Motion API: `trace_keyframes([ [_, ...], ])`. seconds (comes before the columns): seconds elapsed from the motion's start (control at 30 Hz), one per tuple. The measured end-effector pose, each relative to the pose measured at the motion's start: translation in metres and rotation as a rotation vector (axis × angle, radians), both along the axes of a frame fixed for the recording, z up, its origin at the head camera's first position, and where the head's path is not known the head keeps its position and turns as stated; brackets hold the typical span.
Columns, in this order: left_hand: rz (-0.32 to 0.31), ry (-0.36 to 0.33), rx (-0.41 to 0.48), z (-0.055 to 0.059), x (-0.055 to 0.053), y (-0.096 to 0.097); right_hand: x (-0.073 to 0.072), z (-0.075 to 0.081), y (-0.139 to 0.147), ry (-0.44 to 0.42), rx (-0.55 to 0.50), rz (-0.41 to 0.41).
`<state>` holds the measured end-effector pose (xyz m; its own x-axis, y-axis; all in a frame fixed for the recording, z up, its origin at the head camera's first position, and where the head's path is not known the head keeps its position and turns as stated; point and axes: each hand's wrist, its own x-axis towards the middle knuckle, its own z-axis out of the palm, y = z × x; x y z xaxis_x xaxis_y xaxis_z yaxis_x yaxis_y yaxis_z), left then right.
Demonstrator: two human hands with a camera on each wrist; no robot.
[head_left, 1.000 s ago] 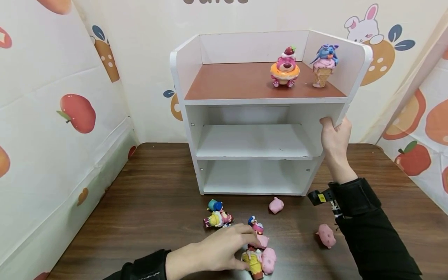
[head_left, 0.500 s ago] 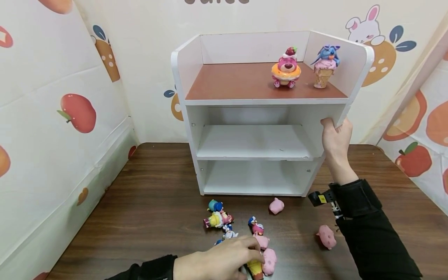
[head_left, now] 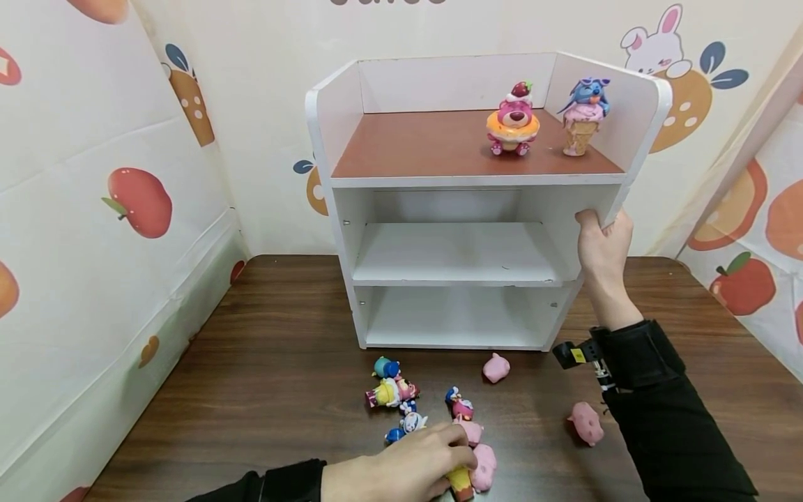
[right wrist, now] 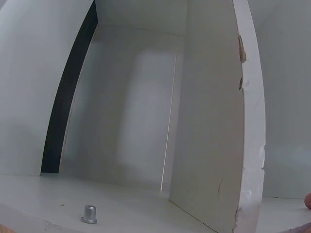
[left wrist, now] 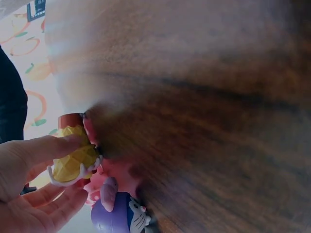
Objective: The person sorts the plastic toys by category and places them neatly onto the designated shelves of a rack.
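My left hand (head_left: pixel 414 461) is low over the toy cluster, its thumb and fingers pinching a yellow ice-cream-cone figurine (left wrist: pixel 75 158) with a brown base and white drips. In the head view the hand covers much of that figurine. Right beside it lie pink pig figures (head_left: pixel 483 467). A purple-and-blue figurine (left wrist: pixel 116 213) shows below the fingers in the left wrist view. My right hand (head_left: pixel 605 251) grips the right side panel of the white shelf (head_left: pixel 454 284). On its brown top stand a pink bear figurine (head_left: pixel 512 125) in an orange ring and a blue ice-cream-cone figurine (head_left: pixel 582 118).
Several small figurines (head_left: pixel 392 392) lie on the wooden table (head_left: pixel 263 362) left of the pigs. One pink pig (head_left: pixel 495 367) is just in front of the shelf, another pig (head_left: pixel 586 423) near my right sleeve. A metal shelf pin (right wrist: pixel 90 214) juts from the inner panel.
My left hand has shifted slightly right and toward me, closing on the yellow cone figurine and uncovering small blue-and-white figurines behind it. My right hand stays on the shelf panel.
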<state>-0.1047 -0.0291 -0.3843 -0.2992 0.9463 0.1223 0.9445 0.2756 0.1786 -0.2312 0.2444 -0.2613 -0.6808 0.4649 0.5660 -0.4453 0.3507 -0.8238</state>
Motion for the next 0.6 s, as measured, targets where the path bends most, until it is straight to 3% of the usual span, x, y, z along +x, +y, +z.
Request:
trace_keyframes([
  [0.27, 0.085, -0.130, 0.053, 0.002, -0.006, -0.002, -0.001, -0.001, 0.001, -0.009, 0.006, -0.002],
  [0.6, 0.223, -0.135, 0.054, 0.012, -0.013, -0.005, -0.002, 0.000, 0.001, 0.004, 0.006, -0.008],
])
